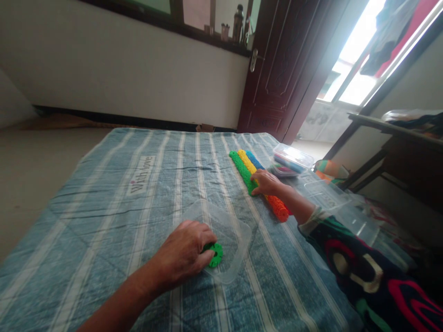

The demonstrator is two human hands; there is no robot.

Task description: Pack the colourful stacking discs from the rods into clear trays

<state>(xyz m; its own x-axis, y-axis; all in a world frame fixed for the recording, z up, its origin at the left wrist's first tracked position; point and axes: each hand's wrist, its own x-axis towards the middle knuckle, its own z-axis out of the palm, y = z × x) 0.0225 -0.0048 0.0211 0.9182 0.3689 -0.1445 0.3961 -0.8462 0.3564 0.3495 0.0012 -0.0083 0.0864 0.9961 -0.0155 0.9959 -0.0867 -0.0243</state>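
My left hand (pixel 183 253) rests low in the view on a clear plastic tray (pixel 235 230) on the striped bed cover. Its fingers are curled round a green toothed disc (pixel 216 254) that lies in the tray. My right hand is out of sight. Another person's hand (pixel 266 182), on an arm in a patterned sleeve (pixel 363 272) coming from the right, lies on long rows of stacked discs: a green row (pixel 242 170), a yellow row (pixel 246 160), a blue row (pixel 255 160) and an orange row (pixel 278 207).
A blue striped cover (pixel 138 203) spreads over the bed. Clear plastic boxes (pixel 292 159) with coloured pieces stand past the rows, and more clear containers (pixel 346 212) lie at the right edge. A dark door (pixel 277 69) and a wooden table (pixel 398 138) stand behind.
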